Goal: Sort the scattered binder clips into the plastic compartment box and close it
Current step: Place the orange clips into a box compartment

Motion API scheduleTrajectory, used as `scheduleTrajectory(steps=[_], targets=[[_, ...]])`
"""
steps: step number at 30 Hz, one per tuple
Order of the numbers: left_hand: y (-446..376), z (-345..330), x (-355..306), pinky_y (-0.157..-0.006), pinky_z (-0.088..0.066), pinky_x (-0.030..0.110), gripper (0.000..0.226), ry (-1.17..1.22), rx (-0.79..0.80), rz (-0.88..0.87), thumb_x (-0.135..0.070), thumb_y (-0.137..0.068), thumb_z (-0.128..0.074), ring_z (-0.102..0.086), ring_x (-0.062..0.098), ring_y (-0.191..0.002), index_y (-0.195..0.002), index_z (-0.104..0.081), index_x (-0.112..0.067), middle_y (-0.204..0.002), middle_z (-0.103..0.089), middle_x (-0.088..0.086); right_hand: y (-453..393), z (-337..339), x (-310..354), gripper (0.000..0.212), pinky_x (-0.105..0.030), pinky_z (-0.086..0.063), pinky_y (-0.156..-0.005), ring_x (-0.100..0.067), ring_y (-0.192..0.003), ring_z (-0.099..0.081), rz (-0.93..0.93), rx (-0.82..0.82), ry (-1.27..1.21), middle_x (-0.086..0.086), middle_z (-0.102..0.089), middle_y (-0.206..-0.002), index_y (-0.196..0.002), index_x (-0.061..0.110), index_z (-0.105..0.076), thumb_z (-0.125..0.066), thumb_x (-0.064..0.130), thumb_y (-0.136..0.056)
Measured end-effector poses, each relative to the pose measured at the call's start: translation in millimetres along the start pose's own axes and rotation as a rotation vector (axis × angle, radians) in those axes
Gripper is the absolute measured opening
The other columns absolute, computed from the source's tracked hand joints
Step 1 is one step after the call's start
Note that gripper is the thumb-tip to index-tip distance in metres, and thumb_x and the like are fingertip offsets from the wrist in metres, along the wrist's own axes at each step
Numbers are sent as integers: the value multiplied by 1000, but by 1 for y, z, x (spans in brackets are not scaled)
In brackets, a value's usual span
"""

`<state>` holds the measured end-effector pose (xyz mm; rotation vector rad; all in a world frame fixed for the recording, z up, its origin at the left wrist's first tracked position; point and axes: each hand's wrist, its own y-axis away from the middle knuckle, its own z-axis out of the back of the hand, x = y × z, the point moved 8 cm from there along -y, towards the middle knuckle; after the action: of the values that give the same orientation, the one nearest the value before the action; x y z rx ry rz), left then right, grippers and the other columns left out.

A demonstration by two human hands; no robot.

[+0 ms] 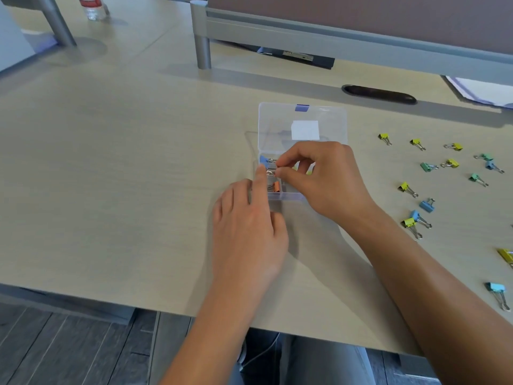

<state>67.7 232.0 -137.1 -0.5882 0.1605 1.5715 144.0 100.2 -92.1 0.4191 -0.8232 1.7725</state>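
The clear plastic compartment box (288, 196) stands open at the middle of the desk, its lid (302, 126) tilted back. A blue clip (263, 159) and an orange clip (276, 187) lie in its left compartments. My right hand (327, 179) hovers over the box, thumb and forefinger pinching the wire handle of a clip near the blue one; most of that clip is hidden. My left hand (247, 232) rests at the box's left side, index finger straight against its edge. Several loose clips lie to the right, among them yellow (384, 137), green (426, 166) and blue (426, 205).
A grey partition with a metal post (202, 48) runs along the back. A dark cable slot (380, 93) and a stack of papers (485, 91) lie behind the clips. A water bottle (93, 6) stands far left. The desk's front edge is close to my body.
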Motion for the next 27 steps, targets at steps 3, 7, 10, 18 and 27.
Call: scheduleTrajectory(steps=[3, 7, 10, 18, 27], targets=[[0, -1, 0, -107, -34, 39, 69, -10, 6, 0, -24, -87, -36, -43, 23, -126, -156, -28, -22, -128, -52, 0, 2, -4, -1, 5, -20, -48, -65, -6, -65, -60, -6, 29, 3, 13, -74, -78, -85, 25, -79, -80, 20, -84], [0, -3, 1, -110, -34, 41, 65, -20, 19, 2, -26, -89, -39, -40, 23, -131, -154, -32, -22, -136, -49, 1, 4, -7, -2, 6, -24, -52, -71, -6, -68, -61, -14, 32, 27, 13, -71, -80, -85, 26, -78, -80, 21, -83], [0, -4, 0, -111, -34, 41, 66, -40, 25, 0, -29, -88, -35, -40, 24, -133, -154, -33, -22, -137, -48, 1, 3, -6, -2, 7, -25, -51, -73, -8, -70, -61, -22, 27, 48, 12, -69, -83, -84, 28, -78, -80, 21, -82], [0, -4, 0, -113, -31, 41, 64, -62, 39, -4, -30, -91, -36, -36, 24, -137, -154, -31, -22, -142, -44, 1, 5, -4, -3, 10, -18, -43, -68, -1, -70, -56, -1, 29, 79, 15, -67, -82, -86, 31, -78, -75, 22, -84], [1, -5, -1, -113, -30, 40, 63, -90, 52, -13, -28, -93, -40, -36, 24, -136, -154, -31, -20, -142, -43, 1, 5, -8, -3, 9, -8, -38, -65, 4, -72, -54, 6, 67, 91, 12, -66, -81, -87, 29, -78, -75, 20, -85]])
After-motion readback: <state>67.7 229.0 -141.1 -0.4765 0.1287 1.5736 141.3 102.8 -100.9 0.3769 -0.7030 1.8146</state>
